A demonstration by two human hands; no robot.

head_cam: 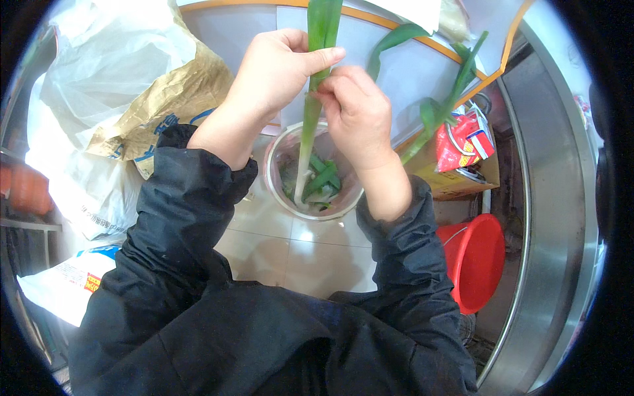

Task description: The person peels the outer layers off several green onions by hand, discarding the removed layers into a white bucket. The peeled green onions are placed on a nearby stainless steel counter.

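Note:
A long green leek or large scallion [309, 116] hangs upright before me, its white end pointing down over a round bin [269, 173]. My left hand [277, 69] grips it near the leafy top, thumb across the front. Just below, the fingertips of my right hand [359, 114] pinch at the stalk's outer layer. Inside the bin lie cut green leaf pieces [324, 178] and pale scraps. Whether the white end touches the scraps I cannot tell.
To the left stand large white plastic sacks [94, 193] and a crumpled brown bag [173, 94]. Another leek stalk [460, 84] leans at the right above a cardboard box [475, 183] with red packets [458, 143]. A red bucket [480, 262] lies near a steel counter [550, 198].

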